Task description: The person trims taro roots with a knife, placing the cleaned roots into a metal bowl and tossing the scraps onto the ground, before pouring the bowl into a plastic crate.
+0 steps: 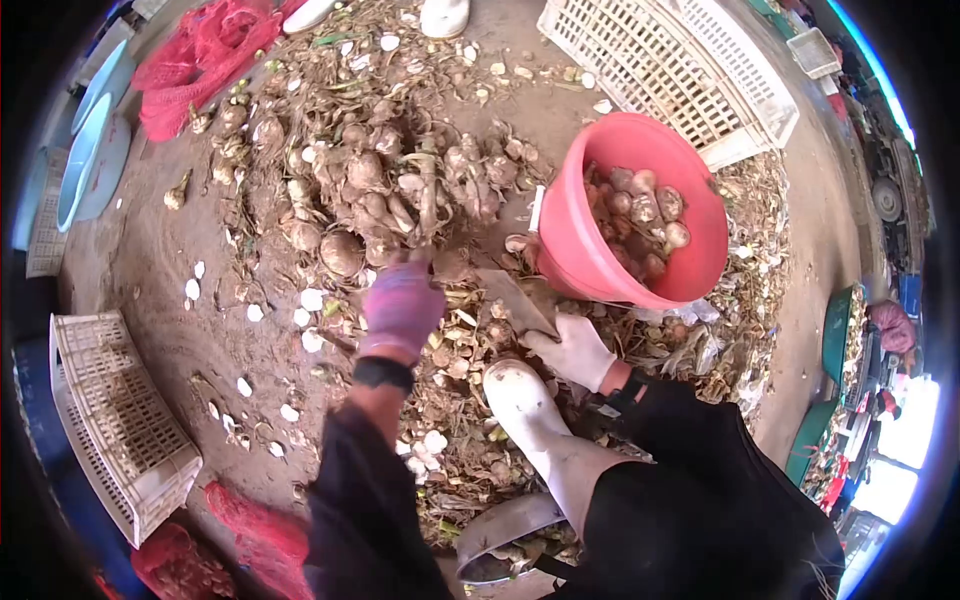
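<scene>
My left hand (403, 305), in a purple glove, reaches to the near edge of a heap of muddy bulbs (375, 185); its fingertips meet the heap, and whether they grip a bulb is hidden. In a white glove, my right hand (573, 350) is closed round the handle of a knife (515, 300), whose broad blade points up and left toward the heap. Beyond my right hand a pink bucket (570, 225) stands tilted, with several bulbs (640, 205) inside. A white boot (525, 395) is just below my right hand.
White crates (665, 65) lie at the upper right and another crate (125, 400) at the left. Red net bags (195, 70) are at the upper left. A metal basin (510, 525) sits at the bottom. Peelings (465, 440) litter the floor. Another person's white shoe (443, 17) shows at the top.
</scene>
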Demonstrator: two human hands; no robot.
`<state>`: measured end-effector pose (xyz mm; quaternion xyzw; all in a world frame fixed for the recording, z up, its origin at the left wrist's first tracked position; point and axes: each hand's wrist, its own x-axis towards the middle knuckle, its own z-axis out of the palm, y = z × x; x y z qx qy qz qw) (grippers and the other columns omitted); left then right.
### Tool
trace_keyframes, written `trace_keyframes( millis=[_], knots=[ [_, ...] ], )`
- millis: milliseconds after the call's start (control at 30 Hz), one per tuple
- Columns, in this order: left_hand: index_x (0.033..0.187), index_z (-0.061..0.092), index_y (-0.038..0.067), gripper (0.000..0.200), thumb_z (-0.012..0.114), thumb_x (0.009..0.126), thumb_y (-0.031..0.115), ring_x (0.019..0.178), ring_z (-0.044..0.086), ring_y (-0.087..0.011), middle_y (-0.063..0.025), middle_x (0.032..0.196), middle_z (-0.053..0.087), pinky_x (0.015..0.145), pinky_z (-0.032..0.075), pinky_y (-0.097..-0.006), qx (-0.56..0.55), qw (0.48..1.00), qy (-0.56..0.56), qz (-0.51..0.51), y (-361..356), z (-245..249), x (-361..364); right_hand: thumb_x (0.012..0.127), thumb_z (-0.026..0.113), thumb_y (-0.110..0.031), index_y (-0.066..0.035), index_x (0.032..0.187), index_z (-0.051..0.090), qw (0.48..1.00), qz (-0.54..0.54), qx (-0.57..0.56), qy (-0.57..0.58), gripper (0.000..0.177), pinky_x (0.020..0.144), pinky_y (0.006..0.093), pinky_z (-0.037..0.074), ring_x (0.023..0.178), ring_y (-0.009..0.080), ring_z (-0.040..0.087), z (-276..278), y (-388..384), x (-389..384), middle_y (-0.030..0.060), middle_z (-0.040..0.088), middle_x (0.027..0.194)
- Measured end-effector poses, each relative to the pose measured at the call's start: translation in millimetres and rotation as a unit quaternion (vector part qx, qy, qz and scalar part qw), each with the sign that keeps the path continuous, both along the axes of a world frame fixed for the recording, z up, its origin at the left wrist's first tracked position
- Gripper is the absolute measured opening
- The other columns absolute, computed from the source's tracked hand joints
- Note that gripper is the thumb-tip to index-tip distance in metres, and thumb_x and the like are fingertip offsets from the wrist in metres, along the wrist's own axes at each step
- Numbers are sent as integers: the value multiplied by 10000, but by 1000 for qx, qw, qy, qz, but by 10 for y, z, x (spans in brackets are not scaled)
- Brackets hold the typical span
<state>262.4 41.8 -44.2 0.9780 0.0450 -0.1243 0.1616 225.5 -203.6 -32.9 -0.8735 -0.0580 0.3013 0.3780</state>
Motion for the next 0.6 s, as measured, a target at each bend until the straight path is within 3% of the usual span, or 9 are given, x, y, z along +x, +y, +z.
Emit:
trace_keyframes(
  millis=[100,133,200,333,400,433,500,533,600],
  knots=[
    [1372,428,211,645,623,760,271,1288,403,-315,-81,1440,383,985,373,-483,92,994,60,29,-155,-186,-16,804,660,-360,46,824,619,997,-32,34,-58,408,619,417,475,720,408,613,-69,-56,-17,274,591,755],
    [1345,459,210,599,613,768,259,1276,411,-309,-61,1411,427,976,374,-479,158,986,46,5,-165,-348,-65,804,660,-360,46,824,619,997,-26,35,-56,408,619,417,475,720,408,613,-55,-56,-7,274,591,755],
    [1280,514,199,539,623,756,263,1230,439,-321,-57,1338,490,962,383,-470,173,984,29,-18,-128,-477,-207,799,667,-367,61,773,603,995,-7,-30,-91,434,609,424,470,704,410,608,6,-64,-17,275,581,728],
    [1182,578,175,433,623,753,223,1171,467,-312,-68,1244,548,930,398,-479,126,984,125,5,-15,-280,-757,795,678,-376,74,721,580,989,34,-32,-142,467,602,437,465,682,411,600,-135,-97,-67,269,587,718],
    [1114,610,161,329,605,785,168,1083,524,-279,-79,1115,614,856,419,-430,88,995,-15,48,105,-249,-1128,804,671,-371,55,686,565,992,15,32,-122,454,591,437,453,666,410,585,-195,-61,-129,258,573,695],
    [1114,610,161,329,605,785,168,1083,524,-279,-79,1115,614,856,419,-430,88,995,-9,50,161,-224,-1246,808,667,-364,41,679,557,990,62,23,-121,438,590,443,447,663,412,578,-227,-50,-158,247,565,684],
    [1050,625,112,298,603,753,100,1002,544,-278,-88,1067,617,843,430,-403,-44,987,-80,130,256,-138,-1431,818,645,-368,5,672,539,981,155,11,-117,413,587,465,430,658,415,564,-209,31,-172,219,545,666],
    [1050,625,112,298,603,753,100,1002,544,-278,-88,1067,617,843,430,-403,-42,988,-73,132,261,-52,-1531,818,645,-368,5,672,539,981,157,13,-111,413,587,465,430,658,415,564,-103,117,-189,219,545,666],
    [1101,611,81,359,586,745,44,921,533,-269,-99,1013,600,826,430,-370,-306,925,-19,225,276,108,-1677,814,640,-311,-6,816,622,971,226,-7,-82,305,649,447,458,729,385,587,107,329,-173,201,593,774]
  ],
)
